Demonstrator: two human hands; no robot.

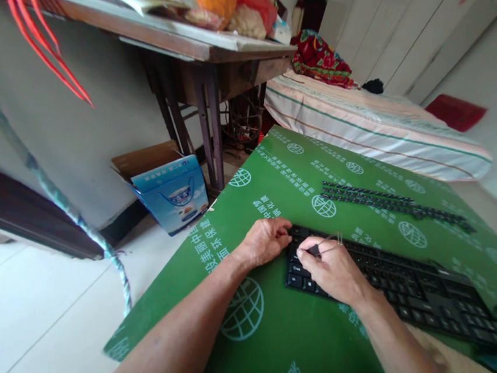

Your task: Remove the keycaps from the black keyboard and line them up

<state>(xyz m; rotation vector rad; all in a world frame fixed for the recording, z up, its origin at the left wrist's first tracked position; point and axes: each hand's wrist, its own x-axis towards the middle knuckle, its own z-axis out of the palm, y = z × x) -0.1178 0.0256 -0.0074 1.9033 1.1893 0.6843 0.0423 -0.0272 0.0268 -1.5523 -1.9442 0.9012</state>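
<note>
Head view: the left hand (266, 240) grips the end of the black keyboard (416, 287) on the green board (289, 335). The right hand (333, 269) pinches a thin wire key puller (335, 238) over the keys. Rows of loose keycaps (390, 202) lie behind, so some look done; many keys are not off yet.

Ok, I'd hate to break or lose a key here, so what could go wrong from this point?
The thin wire tool pinched in the right hand could slip and scratch the keyboard or bend a key. The left hand steadies only one corner, so the keyboard may shift on the green board. The rows of small black pieces lie loose beyond it; a bump could scatter them.
</note>
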